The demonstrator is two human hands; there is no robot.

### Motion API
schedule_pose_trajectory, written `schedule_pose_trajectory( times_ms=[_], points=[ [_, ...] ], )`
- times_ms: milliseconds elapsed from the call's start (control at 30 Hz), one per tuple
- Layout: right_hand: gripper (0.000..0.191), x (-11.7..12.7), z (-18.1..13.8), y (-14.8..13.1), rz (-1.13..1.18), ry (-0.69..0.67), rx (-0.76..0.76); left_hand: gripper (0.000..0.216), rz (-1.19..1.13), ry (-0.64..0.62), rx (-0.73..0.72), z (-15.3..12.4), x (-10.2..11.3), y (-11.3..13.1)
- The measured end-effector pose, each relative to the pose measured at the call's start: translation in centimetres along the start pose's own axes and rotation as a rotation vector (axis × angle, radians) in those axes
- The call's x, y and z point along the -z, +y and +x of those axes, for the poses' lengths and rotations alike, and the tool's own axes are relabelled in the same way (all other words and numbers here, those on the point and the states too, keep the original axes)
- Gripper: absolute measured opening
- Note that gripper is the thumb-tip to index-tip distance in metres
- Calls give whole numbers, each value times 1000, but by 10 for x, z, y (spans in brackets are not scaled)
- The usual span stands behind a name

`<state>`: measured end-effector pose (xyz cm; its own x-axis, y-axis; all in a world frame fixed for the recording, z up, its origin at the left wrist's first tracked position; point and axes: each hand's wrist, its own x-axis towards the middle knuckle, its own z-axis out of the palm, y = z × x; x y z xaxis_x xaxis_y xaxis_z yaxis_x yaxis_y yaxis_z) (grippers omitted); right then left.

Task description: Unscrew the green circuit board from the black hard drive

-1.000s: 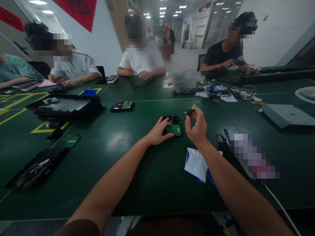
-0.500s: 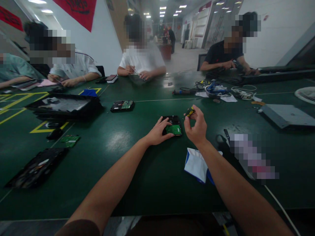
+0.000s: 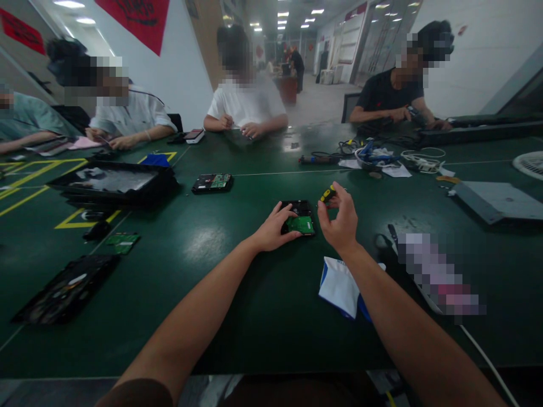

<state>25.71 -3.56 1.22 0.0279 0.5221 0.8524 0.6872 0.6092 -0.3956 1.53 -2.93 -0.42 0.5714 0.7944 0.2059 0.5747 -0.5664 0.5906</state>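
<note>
A hard drive (image 3: 304, 225) with a green circuit board lies on the dark green table in front of me. My left hand (image 3: 276, 227) grips it from the left, the thumb at its near edge and the fingers over its far left part. To the right of the drive and raised above the table, my right hand (image 3: 339, 215) pinches a short black-and-yellow screwdriver (image 3: 328, 194). The screwdriver's tip is too small to make out. Below my right wrist lies a folded white-and-blue cloth (image 3: 339, 287).
Another hard drive (image 3: 212, 183) lies farther back, left of centre. On the left are a black tray (image 3: 114, 186), a loose green board (image 3: 123, 242) and a black casing (image 3: 63, 291). A grey metal box (image 3: 498, 200) and tangled cables (image 3: 371, 154) occupy the right. Several people sit across the table.
The view has shifted very slightly. The screwdriver has turned a little in my right hand, showing more yellow. My left hand stays on the hard drive.
</note>
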Motion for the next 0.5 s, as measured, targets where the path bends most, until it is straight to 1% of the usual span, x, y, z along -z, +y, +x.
schedule_pose_trajectory(
  times_ms=[167, 367, 500],
  points=[
    [64, -1, -1, -1, 21, -26, -24, 63, -1, 2, 5, 0, 1, 1],
    [63, -4, -3, 3, 16, 20, -34, 64, -16, 7, 9, 0, 1, 2],
    [65, -4, -3, 4, 20, 7, -10, 64, -12, 13, -2, 0, 1, 1]
  ],
)
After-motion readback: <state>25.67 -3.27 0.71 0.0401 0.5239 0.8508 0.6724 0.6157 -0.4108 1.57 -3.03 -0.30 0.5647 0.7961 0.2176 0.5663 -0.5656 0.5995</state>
